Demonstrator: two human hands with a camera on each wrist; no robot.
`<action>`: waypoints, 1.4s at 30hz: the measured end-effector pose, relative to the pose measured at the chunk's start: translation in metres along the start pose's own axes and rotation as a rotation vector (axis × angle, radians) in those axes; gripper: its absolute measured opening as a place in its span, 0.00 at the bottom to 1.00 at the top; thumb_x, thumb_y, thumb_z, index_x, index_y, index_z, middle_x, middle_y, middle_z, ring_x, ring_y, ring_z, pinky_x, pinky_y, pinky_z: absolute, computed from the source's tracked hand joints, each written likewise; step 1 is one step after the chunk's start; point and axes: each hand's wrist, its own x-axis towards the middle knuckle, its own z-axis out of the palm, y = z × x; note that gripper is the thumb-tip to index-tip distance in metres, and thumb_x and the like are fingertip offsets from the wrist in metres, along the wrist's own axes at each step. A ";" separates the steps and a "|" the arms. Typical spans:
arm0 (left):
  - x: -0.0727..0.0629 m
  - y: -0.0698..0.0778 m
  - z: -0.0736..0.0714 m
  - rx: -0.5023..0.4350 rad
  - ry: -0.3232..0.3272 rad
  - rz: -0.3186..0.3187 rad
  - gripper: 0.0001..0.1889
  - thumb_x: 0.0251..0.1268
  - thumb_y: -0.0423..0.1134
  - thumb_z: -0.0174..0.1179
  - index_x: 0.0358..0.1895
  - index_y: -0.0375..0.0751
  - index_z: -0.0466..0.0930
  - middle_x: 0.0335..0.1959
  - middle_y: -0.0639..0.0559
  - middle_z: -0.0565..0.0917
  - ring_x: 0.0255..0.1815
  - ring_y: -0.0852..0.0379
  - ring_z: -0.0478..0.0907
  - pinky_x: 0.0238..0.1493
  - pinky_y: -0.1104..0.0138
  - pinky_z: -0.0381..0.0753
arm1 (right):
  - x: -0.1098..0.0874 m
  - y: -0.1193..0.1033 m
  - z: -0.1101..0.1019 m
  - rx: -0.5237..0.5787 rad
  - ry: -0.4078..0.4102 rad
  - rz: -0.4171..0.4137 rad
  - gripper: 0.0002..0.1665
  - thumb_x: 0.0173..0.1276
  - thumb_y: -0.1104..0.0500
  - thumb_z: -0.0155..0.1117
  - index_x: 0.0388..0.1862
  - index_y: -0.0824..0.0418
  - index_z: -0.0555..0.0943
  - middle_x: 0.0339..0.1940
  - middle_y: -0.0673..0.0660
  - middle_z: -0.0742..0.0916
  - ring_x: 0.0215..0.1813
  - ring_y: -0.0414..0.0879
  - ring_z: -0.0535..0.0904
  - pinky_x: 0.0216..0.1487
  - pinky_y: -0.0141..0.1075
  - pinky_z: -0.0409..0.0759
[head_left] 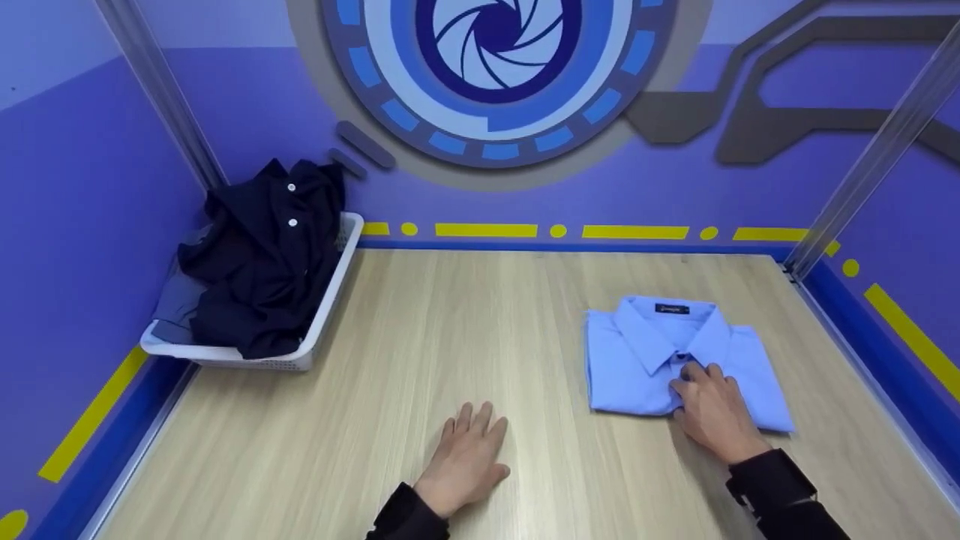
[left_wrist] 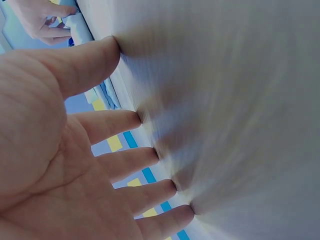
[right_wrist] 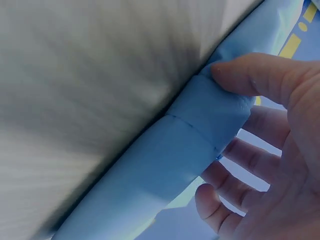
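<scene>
A light blue shirt (head_left: 637, 375) lies folded on the right part of the table, collar toward the back and a dark label inside the neck. My right hand (head_left: 712, 412) holds its front folded edge near the placket. In the right wrist view the thumb (right_wrist: 240, 75) presses into that fold while the fingers bend over the upper side. Left of the shirt and apart from it, my left hand (head_left: 466, 461) is spread on the bare wood. Its fingertips (left_wrist: 147, 150) touch the table in the left wrist view.
At the back left stands a white plastic basket (head_left: 330, 307) heaped with a dark buttoned garment (head_left: 262, 262) and a grey cloth (head_left: 178, 300). Purple-blue panels (head_left: 540, 202) wall in the wooden table (head_left: 450, 330) at the back and both sides, with metal posts in the corners.
</scene>
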 end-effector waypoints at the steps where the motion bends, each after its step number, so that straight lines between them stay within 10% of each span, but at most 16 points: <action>1: 0.000 0.000 0.000 0.007 0.004 0.004 0.34 0.68 0.49 0.66 0.74 0.38 0.71 0.78 0.33 0.64 0.79 0.31 0.57 0.74 0.38 0.61 | 0.001 0.002 0.001 -0.004 0.002 0.001 0.13 0.47 0.70 0.75 0.34 0.68 0.87 0.42 0.67 0.83 0.40 0.65 0.75 0.30 0.56 0.72; 23: 0.001 0.003 -0.001 0.038 0.012 0.012 0.34 0.69 0.49 0.66 0.75 0.39 0.71 0.79 0.35 0.64 0.80 0.32 0.58 0.74 0.40 0.62 | 0.026 0.050 0.012 -0.007 0.124 0.043 0.03 0.49 0.78 0.57 0.20 0.77 0.79 0.31 0.75 0.80 0.33 0.72 0.76 0.32 0.63 0.79; 42: -0.003 0.000 0.001 0.023 0.002 -0.003 0.34 0.69 0.49 0.65 0.75 0.40 0.70 0.79 0.36 0.63 0.80 0.33 0.57 0.75 0.40 0.61 | 0.042 0.084 0.030 0.072 0.154 0.230 0.09 0.64 0.76 0.55 0.42 0.78 0.79 0.41 0.79 0.77 0.32 0.78 0.76 0.26 0.70 0.75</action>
